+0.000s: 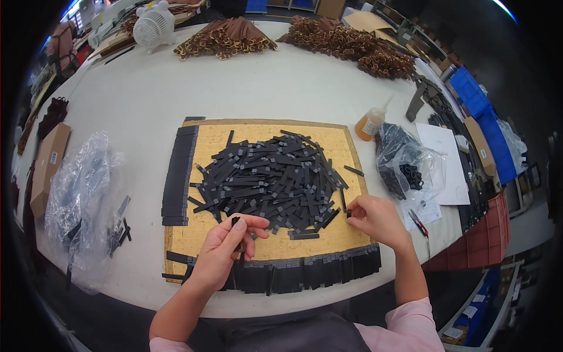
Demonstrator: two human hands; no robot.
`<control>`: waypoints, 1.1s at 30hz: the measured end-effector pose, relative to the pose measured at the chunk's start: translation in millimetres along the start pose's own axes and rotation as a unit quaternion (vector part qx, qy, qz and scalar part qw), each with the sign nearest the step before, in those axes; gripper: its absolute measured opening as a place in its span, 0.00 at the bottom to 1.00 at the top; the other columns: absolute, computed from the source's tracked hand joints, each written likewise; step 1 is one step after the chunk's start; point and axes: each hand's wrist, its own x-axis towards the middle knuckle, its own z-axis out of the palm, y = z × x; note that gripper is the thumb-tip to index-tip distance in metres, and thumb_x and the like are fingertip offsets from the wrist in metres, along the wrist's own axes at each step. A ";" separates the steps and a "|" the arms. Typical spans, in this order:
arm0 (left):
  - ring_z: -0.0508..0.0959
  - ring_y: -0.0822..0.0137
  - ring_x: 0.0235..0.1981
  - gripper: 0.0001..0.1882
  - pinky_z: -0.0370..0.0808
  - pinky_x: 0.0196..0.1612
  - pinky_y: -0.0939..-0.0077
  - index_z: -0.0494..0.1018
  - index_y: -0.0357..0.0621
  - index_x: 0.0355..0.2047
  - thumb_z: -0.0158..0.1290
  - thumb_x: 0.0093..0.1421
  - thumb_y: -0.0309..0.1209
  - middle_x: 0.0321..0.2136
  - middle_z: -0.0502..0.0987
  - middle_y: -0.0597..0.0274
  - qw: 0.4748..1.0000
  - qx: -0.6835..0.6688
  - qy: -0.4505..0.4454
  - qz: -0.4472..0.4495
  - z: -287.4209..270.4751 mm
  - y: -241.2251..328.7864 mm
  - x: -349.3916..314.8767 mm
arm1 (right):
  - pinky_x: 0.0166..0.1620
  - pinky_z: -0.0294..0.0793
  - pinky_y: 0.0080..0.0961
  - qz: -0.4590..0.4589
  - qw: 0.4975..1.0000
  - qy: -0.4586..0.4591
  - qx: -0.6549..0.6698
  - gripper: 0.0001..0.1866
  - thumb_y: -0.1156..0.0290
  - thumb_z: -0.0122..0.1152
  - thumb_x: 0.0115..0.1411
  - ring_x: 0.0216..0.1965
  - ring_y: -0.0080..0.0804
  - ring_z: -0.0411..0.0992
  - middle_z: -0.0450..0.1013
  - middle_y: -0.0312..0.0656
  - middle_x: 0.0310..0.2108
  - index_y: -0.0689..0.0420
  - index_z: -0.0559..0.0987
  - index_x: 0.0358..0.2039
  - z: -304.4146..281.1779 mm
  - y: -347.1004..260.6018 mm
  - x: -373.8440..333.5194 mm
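Observation:
My left hand (226, 249) is closed around a short black strip (236, 222), whose end pokes up between thumb and forefinger. Its lower part hangs below the palm. My right hand (378, 220) pinches a small black piece (349, 215) at the board's right side; its exact shape is mostly hidden. Between the hands, a loose pile of black strips (270, 176) with greyish ends covers the middle of a yellow board (346, 146). More strips lie side by side in a row along the board's left edge (179, 176) and front edge (316, 273).
On the right are an amber-liquid bottle (370, 124), a clear bag of black rings (404, 164), papers (448, 155) and red-handled snips (418, 224). Crumpled plastic (85, 193) and a carton (50, 167) lie left. Brown strap bundles (226, 38) and a white fan (153, 26) stand at the back.

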 end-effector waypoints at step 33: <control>0.71 0.82 0.26 0.20 0.70 0.32 0.83 0.74 0.33 0.51 0.38 0.76 0.36 0.24 0.71 0.70 0.984 0.058 0.105 0.131 -2.9 0.9 7.0 | 0.35 0.80 0.19 -0.002 0.784 -0.251 0.568 0.13 0.69 0.54 0.71 0.29 0.22 0.79 0.79 0.42 0.28 0.67 0.80 0.38 29.4 -101.3 24.5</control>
